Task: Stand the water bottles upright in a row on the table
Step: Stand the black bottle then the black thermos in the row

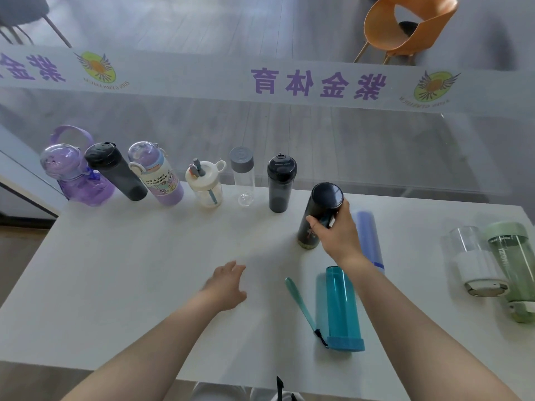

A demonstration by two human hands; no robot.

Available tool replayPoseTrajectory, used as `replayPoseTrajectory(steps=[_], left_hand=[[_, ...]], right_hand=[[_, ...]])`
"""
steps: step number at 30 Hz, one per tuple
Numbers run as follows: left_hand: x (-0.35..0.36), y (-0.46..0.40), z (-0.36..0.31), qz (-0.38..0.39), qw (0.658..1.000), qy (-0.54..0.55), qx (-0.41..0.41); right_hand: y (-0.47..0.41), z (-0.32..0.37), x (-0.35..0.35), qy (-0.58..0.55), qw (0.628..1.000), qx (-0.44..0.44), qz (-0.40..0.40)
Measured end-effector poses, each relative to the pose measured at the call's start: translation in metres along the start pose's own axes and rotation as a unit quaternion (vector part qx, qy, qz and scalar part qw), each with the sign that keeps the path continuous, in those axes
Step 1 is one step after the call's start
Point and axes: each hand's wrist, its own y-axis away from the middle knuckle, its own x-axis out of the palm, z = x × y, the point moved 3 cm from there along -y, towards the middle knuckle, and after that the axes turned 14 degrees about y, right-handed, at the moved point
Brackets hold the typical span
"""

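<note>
Several bottles stand upright in a row along the far edge of the white table (130,270): a purple jug (75,175), a dark grey bottle (115,172), a lilac cartoon bottle (159,178), a cream straw cup (207,183), a clear bottle (244,175) and a black bottle (280,183). My right hand (337,231) grips a black printed bottle (320,212), tilted, its base touching the table right of the row. My left hand (227,286) rests open on the table. Lying flat are a teal bottle (343,308), a lavender bottle (369,235), a clear white-lidded bottle (474,261) and a green bottle (515,267).
A glass wall with purple lettering (318,83) runs right behind the table's far edge. An orange chair (405,27) stands beyond it. The teal bottle's strap (301,305) trails on the table to its left.
</note>
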Motion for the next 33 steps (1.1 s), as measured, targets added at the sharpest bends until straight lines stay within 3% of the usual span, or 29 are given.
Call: replayPoseTrajectory(steps=[8, 33], left_hand=[[0.026, 0.002, 0.013, -0.026, 0.993, -0.114, -0.017], [0.029, -0.007, 0.02, -0.025, 0.997, -0.077, -0.019]], right_hand=[[-0.046, 0.009, -0.002, -0.02, 0.999, -0.003, -0.03], [-0.092, 0.012, -0.006, 0.035, 0.999, 0.028, -0.017]])
